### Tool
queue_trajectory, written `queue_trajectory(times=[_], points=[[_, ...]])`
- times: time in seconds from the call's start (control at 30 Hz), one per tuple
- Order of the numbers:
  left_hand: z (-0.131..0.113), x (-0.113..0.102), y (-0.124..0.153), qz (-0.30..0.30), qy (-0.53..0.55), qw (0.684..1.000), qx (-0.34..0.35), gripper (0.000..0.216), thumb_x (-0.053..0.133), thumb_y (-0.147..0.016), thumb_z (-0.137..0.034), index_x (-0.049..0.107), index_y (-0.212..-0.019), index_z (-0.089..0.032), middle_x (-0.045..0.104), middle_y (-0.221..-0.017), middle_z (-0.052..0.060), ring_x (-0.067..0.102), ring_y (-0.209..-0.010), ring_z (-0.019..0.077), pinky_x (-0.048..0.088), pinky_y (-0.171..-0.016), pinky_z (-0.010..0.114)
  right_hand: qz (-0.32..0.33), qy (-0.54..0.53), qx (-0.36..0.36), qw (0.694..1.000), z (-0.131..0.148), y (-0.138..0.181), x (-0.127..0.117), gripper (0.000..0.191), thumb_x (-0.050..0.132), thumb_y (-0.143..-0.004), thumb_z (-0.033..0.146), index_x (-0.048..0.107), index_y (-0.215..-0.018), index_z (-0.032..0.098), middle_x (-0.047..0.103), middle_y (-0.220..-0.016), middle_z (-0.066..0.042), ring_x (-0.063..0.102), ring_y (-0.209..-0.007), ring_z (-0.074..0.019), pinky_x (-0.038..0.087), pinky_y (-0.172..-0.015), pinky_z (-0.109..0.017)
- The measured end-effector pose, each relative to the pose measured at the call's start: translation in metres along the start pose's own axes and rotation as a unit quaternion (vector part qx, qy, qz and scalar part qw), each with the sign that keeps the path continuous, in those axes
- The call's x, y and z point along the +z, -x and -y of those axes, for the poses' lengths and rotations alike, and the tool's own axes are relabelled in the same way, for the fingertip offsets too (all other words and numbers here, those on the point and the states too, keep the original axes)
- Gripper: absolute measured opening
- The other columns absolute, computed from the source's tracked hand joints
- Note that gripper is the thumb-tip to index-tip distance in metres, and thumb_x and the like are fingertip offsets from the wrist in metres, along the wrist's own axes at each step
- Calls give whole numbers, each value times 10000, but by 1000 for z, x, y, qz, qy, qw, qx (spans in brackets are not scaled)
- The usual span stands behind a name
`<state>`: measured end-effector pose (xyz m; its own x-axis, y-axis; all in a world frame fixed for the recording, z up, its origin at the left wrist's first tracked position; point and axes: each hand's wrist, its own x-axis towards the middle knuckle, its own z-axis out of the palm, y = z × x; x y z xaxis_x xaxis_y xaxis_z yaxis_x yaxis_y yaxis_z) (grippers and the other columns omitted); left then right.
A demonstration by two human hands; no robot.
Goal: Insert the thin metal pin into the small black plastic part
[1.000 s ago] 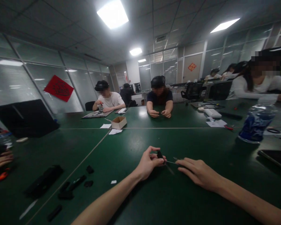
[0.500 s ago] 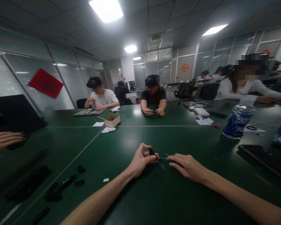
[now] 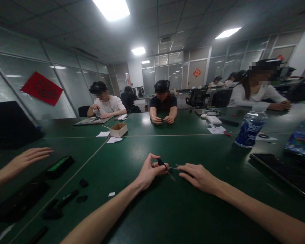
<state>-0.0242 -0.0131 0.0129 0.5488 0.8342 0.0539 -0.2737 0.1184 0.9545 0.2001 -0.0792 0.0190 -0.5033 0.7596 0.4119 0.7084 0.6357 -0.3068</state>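
My left hand (image 3: 147,173) is closed, pinching a small black plastic piece (image 3: 161,163) between thumb and fingers above the green table (image 3: 132,217). My right hand (image 3: 200,177) is closed on a thin metal-shafted tool (image 3: 173,168). The tool's shaft points left and its end meets the black piece. Its handle is mostly hidden under my right fingers. Where the tip enters or touches is too small to tell. A small white scrap (image 3: 111,194) lies left of my left forearm.
Several loose black parts (image 3: 67,199) lie to the left, near a black case with a green inside (image 3: 61,166) and a co-worker's hand (image 3: 27,162). Ahead stands a small cardboard box (image 3: 119,129). On the right are a bottle (image 3: 250,130) and a phone (image 3: 282,171).
The whole view has shifted slightly left. The co-worker's hand at the left has moved right, and the green-lined case now shows beside it. My hands keep their grips, nearly unchanged.
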Motion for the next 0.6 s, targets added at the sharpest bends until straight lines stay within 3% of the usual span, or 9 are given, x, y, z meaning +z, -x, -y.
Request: queue_trajectory(times=[0.37,0.6], points=[[-1,2,0,-9,-2,1000,9,482,733,-684,-224,370,-1001,-203,699,-913,76,677,-859,219,477,-865,445,-2,7,-5,1000,2,-1,0,360,310,-979,368,548,-1131,144,609,-902,-74,585,-709,-139,502,-615,-257],[-1,0,-1,12,2,1000,17,504,735,-683,-228,427,-1081,-200,677,-944,80,655,-851,192,452,-875,416,6,29,-1,1000,1,-2,1,367,305,-978,372,557,-1118,145,606,-903,-75,581,-707,-136,493,-610,-248]])
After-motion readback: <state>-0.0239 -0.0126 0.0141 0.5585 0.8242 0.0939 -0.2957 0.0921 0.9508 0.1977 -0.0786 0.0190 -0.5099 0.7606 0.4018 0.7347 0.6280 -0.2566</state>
